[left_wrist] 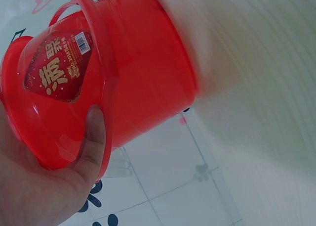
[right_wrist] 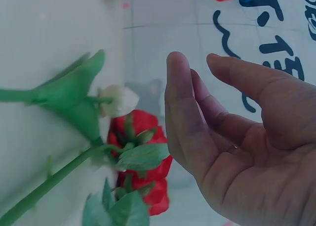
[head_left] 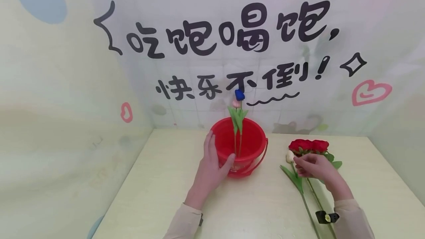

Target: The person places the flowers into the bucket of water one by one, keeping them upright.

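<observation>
A red bucket [head_left: 255, 141] stands upright near the back of the table, with a blue tulip [head_left: 239, 94] and a pink tulip [head_left: 236, 103] inside it. My left hand [head_left: 207, 169] holds the bucket at its left front, fingers along the rim. In the left wrist view the thumb [left_wrist: 94, 132] lies over the bucket's outer side by its handle [left_wrist: 101, 53]. My right hand [head_left: 313, 167] hovers over the flowers on the right, holding nothing; a gap shows between thumb and index finger in the right wrist view. Close to its fingertips lies a white tulip [head_left: 290, 156].
Red roses [head_left: 320, 145] lie behind the right hand, their stems running toward the table's front. The bucket carries a printed sticker [left_wrist: 59, 65]. A wall sheet [head_left: 199, 113] with dark lettering rises behind the table [head_left: 159, 180], and sheets close both sides.
</observation>
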A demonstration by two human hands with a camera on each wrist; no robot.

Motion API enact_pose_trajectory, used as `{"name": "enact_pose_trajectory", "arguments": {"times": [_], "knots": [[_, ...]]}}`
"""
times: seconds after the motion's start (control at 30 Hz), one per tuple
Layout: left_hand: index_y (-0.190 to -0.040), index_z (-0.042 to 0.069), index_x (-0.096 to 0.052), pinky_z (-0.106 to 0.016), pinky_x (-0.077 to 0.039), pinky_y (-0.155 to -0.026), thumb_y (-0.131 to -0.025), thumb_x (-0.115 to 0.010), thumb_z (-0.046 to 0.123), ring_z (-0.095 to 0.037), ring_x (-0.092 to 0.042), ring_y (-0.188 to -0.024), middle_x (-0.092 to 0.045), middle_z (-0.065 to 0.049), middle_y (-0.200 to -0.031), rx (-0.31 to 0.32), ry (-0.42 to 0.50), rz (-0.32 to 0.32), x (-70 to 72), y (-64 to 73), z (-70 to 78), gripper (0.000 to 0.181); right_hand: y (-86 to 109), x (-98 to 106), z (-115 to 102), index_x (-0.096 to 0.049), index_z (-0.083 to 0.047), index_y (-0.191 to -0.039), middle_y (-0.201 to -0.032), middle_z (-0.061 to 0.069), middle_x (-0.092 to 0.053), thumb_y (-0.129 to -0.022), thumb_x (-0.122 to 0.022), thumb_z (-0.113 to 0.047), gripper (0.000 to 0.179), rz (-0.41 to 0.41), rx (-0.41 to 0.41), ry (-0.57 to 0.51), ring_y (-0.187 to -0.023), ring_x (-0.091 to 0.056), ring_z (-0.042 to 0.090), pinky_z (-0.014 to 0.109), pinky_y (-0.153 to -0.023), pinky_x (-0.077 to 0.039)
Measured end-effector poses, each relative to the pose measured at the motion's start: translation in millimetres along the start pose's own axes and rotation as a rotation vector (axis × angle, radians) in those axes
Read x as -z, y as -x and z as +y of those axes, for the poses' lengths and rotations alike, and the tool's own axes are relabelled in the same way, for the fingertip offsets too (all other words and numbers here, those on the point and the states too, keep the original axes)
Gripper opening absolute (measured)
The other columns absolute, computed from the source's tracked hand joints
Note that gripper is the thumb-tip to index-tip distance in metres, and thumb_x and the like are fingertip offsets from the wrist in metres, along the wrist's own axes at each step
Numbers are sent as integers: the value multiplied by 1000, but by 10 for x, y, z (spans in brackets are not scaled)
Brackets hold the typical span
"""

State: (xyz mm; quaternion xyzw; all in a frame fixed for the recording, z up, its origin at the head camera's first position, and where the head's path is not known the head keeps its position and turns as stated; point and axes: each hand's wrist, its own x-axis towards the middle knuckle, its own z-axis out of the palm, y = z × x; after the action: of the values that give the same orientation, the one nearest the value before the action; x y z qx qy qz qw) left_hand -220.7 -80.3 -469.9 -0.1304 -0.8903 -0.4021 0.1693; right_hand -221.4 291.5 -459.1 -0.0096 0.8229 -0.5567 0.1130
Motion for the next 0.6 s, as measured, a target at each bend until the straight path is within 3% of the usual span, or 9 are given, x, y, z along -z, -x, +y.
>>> {"name": "enact_pose_trajectory", "arguments": {"times": [0.37, 0.6], "knots": [[-170, 16, -9, -45, -63, -88, -94, -77, 48, -31, -57, -136, -26, -5, -170, 4, 15, -11, 6, 31, 26, 107, 241, -24, 363, -68, 11, -108, -90, 7, -72, -108, -64, -23, 34, -13, -105, 38, -81, -72, 18, 31, -73, -64], [-170, 16, -9, -44, -63, -88, -94, -77, 50, -31, -54, -139, -25, -5, -171, 5, 2, -8, 24, 32, 32, 107, 364, -148, 464, -68, 9, -100, -85, 7, -69, -103, -70, -17, 27, 12, -121, 61, -78, -69, 18, 32, -70, -64]]}}
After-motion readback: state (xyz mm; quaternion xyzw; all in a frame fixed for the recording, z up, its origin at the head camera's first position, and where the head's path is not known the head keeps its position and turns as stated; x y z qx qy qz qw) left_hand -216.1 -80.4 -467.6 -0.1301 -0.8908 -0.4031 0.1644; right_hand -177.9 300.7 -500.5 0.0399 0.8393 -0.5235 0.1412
